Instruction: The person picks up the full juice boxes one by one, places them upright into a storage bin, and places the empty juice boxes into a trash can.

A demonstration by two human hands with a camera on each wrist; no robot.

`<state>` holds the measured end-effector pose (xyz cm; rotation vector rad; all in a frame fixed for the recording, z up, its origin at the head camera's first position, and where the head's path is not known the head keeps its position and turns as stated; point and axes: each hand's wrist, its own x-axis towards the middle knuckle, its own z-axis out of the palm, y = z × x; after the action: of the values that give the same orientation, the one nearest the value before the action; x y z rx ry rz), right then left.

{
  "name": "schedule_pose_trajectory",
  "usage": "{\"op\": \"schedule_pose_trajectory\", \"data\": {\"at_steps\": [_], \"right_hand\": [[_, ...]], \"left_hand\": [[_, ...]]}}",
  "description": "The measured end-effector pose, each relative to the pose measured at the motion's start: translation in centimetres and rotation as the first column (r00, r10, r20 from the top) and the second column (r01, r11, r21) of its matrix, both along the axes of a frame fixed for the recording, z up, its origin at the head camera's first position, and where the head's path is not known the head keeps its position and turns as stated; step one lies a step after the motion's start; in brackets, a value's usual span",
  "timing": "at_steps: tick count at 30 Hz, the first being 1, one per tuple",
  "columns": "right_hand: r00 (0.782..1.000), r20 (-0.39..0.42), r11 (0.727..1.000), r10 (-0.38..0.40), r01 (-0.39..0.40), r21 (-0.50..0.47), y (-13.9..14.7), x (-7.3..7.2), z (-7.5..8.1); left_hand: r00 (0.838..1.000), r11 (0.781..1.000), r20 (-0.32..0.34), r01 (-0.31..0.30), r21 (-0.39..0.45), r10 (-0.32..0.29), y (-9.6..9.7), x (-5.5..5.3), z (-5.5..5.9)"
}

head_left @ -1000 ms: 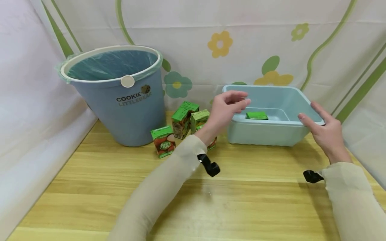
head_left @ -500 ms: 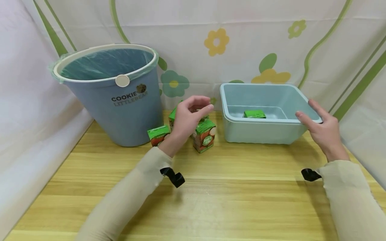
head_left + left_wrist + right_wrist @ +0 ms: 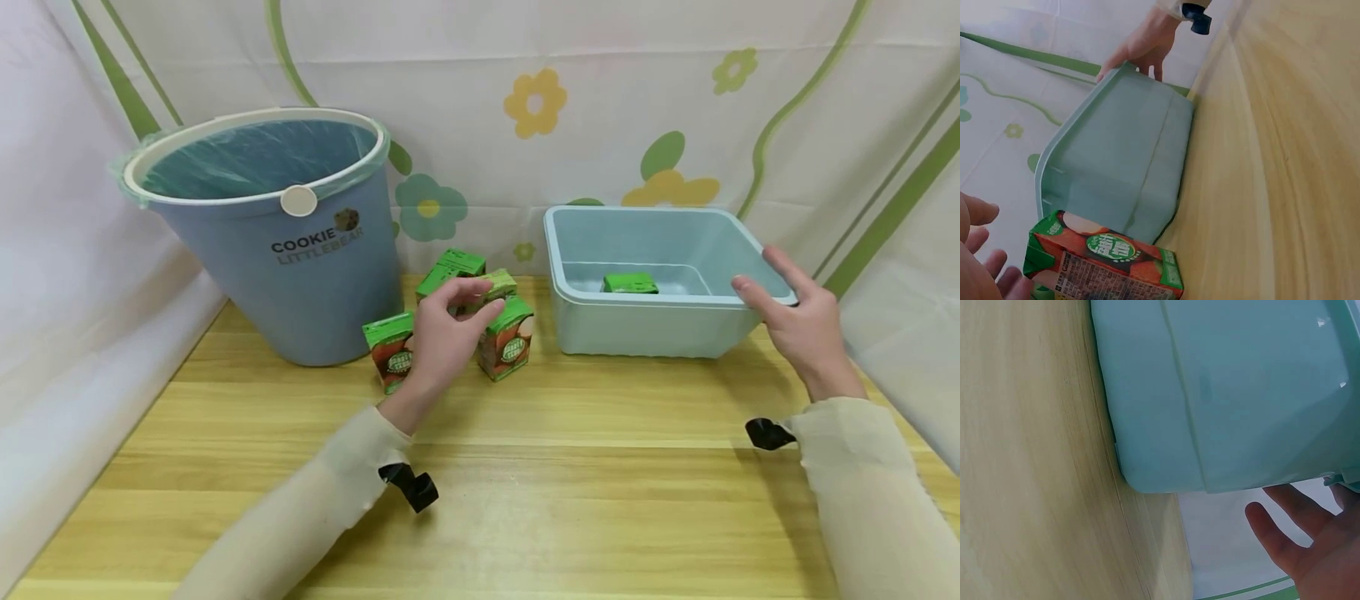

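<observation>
My left hand (image 3: 442, 342) hovers among several small green-topped juice boxes, with its thumb and fingers bent, a gap between them and nothing held. Nearest its thumb stands a juice box with red fruit on it (image 3: 507, 343), upright; the left wrist view shows the fingers apart from this box (image 3: 1104, 256). A similar box (image 3: 390, 354) stands to the left of the hand, partly behind it. Farther back are a lighter green box (image 3: 499, 285) and others (image 3: 459, 262). My right hand (image 3: 806, 329) grips the right rim of a pale blue plastic tub (image 3: 645, 329), thumb over the edge.
One green box (image 3: 630, 283) lies inside the tub. At the left stands a tall blue bucket (image 3: 322, 283) with a pale rim and a thin plastic liner. A flower-patterned cloth (image 3: 600, 125) hangs behind the wooden table (image 3: 585, 483).
My left hand has moved left and down from the tub's left rim to the juice boxes. The right hand stays on the tub's rim. The view has shifted slightly.
</observation>
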<state>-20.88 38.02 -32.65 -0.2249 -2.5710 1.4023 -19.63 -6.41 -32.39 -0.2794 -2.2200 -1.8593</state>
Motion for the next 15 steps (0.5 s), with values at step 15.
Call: {"op": "schedule_pose_trajectory", "data": {"at_steps": [15], "right_hand": [[1.0, 0.02, 1.0, 0.006, -0.006, -0.009, 0.0, 0.1, 0.1]], "left_hand": [[0.994, 0.982, 0.044, -0.091, -0.163, 0.099, 1.1, 1.1, -1.5]]}}
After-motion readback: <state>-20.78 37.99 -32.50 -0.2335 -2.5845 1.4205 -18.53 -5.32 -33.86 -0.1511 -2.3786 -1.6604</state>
